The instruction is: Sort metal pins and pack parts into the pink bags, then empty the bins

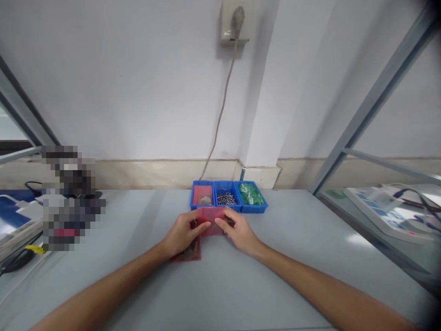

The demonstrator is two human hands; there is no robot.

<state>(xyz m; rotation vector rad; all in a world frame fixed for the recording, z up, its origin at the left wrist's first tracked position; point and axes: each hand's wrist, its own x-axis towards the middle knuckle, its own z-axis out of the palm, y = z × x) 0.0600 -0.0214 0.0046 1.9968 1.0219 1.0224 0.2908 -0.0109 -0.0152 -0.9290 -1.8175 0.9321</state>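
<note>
A flat, translucent pink plastic bag [211, 219] is held up over the table between my two hands. My left hand [184, 234] pinches its left side, thumb in front. On the right side, my right hand [239, 230] grips it the same way. Beneath my left hand lies another pink bag [193, 252] with something dark inside, partly covered by the hand. Just beyond stand joined blue bins: the left bin [191, 195] holds pink bags, the middle bin [238, 208] small metal screw-like pieces, and the right bin [264, 209] green-and-white packets.
The grey table [275, 294] reaches back to the wall. A cable [225, 87] hangs from a wall socket [227, 32] behind the bins. Cables and a blurred-out area are at the left. Beyond a metal frame [368, 110] on the right sits a white device [382, 214].
</note>
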